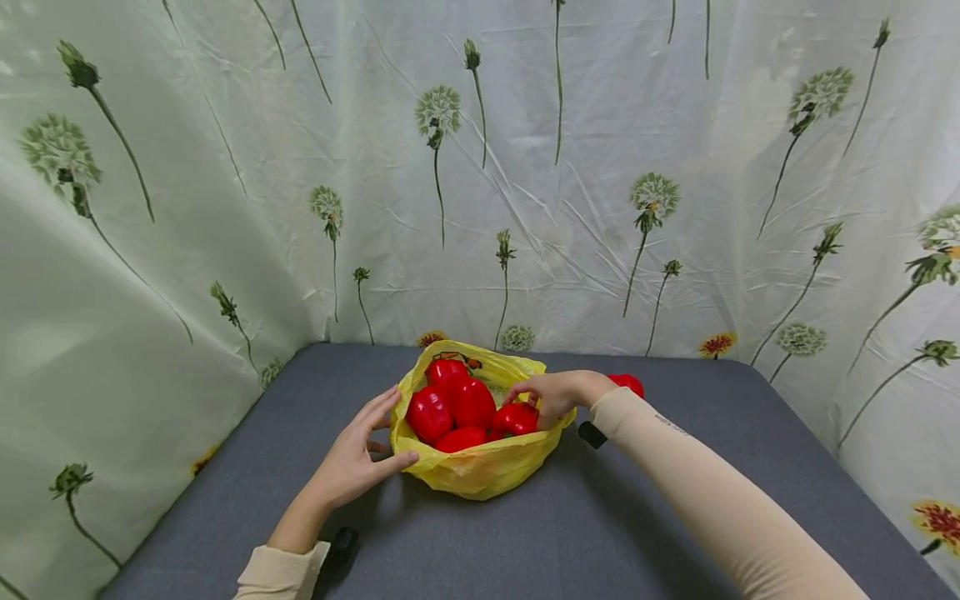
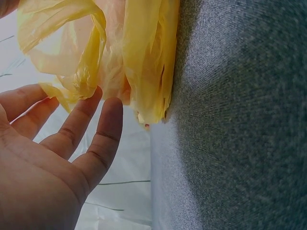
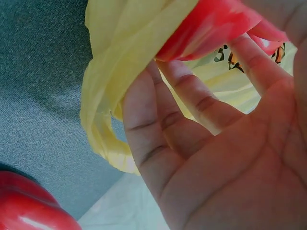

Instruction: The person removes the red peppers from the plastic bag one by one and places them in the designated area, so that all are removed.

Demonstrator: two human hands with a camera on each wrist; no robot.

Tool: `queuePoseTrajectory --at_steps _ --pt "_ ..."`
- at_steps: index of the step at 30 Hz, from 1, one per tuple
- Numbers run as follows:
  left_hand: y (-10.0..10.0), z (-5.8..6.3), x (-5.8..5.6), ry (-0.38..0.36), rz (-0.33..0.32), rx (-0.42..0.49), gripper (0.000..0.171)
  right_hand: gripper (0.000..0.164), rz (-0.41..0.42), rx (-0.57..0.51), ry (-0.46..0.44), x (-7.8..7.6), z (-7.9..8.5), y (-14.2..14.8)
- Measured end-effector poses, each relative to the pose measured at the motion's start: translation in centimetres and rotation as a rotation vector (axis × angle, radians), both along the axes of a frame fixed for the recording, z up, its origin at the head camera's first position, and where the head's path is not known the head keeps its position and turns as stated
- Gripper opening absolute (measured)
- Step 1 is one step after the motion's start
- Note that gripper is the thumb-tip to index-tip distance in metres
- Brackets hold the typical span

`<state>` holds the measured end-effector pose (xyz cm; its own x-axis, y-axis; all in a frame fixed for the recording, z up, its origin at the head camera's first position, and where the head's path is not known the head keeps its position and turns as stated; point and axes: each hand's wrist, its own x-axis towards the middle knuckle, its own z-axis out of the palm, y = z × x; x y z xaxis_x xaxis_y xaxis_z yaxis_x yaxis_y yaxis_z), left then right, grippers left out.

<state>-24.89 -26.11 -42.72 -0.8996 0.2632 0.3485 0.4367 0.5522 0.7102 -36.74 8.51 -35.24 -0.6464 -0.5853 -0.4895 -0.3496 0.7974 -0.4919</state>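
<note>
Red peppers [image 1: 472,404] are held in a yellow plastic bag [image 1: 480,475] near the back edge of the table [image 1: 262,450]. The bag is touched by the left hand [image 1: 348,465], fingers spread loose. One pepper [image 1: 517,420] is touched by the right hand [image 1: 558,396]; whether it is gripped cannot be told.

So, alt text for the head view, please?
An open yellow bag of shiny red produce sits on a grey table; a person's left grip touches the bag's rim, the right grip is inside. One red piece lies outside, partly hidden.
</note>
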Motion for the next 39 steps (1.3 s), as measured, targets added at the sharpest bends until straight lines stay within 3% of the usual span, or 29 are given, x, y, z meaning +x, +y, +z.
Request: queuePoseTrajectory --at_steps 8,28,39 --pt "0.0 0.1 0.1 -0.002 0.005 -0.001 0.089 0.058 0.001 -0.053 0.0 0.0 0.5 0.7" --pt "0.1 0.0 0.1 -0.001 0.001 -0.004 0.088 0.079 -0.056 -0.162 0.089 -0.7 2.4 2.7" --pt "0.1 0.0 0.0 0.002 -0.001 -0.005 0.088 0.064 -0.108 -0.236 0.083 -0.8 2.7 3.2"
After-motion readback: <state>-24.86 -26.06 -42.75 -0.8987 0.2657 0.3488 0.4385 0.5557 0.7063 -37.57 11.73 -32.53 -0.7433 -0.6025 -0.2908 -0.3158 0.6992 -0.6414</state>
